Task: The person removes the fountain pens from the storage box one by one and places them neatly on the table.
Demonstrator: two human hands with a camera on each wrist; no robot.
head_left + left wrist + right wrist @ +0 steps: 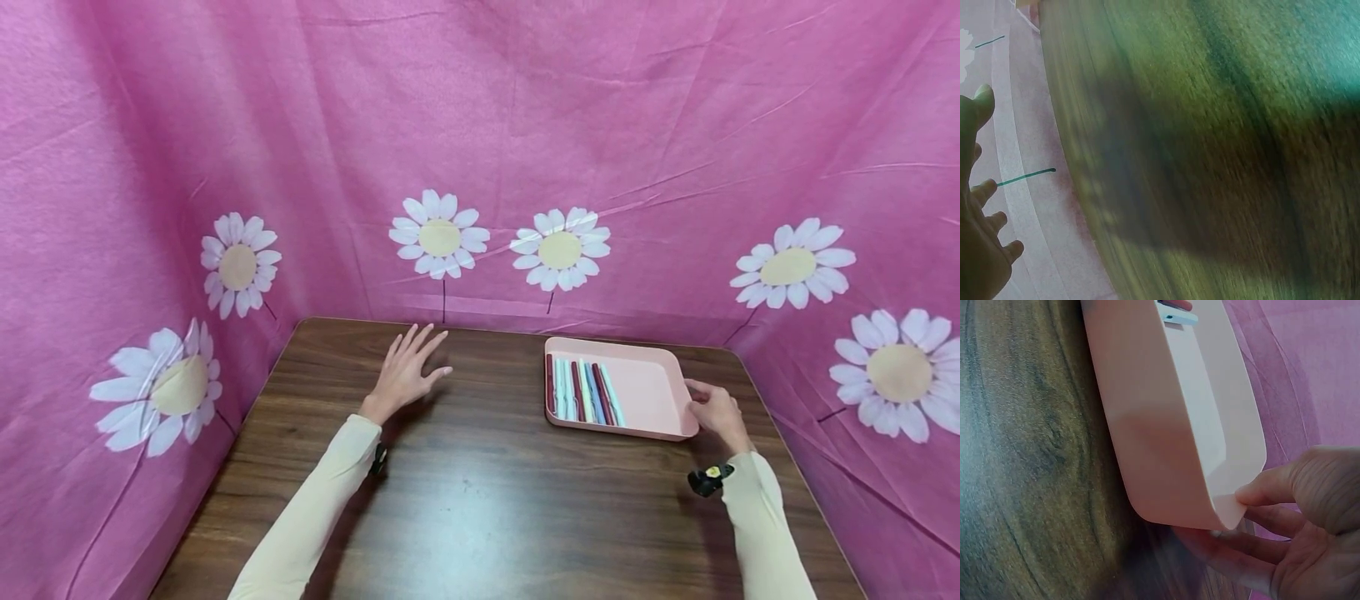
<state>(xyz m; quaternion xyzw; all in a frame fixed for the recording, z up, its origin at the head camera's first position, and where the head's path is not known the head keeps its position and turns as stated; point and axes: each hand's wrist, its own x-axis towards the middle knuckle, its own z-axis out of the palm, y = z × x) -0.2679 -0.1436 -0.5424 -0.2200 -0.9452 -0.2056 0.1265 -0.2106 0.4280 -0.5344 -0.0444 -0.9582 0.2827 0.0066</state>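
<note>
A shallow pink tray [648, 387] is at the back right of the table. Side by side along its left half lie several slim pen-like sticks [583, 392] in dark red, pale mint, cream and blue. My right hand [718, 412] grips the tray's right end. In the right wrist view the thumb of that hand [1310, 512] lies inside the tray wall [1147, 444], with fingers outside and beneath. My left hand [405, 373], fingers spread and straight, hovers over the back left of the table and holds nothing. The left wrist view shows it at the edge.
The brown wood-grain table [465, 483] reaches back to a pink curtain [480, 125] printed with white daisies, which surrounds it on the back and both sides. A small black device [708, 480] is strapped at the right wrist.
</note>
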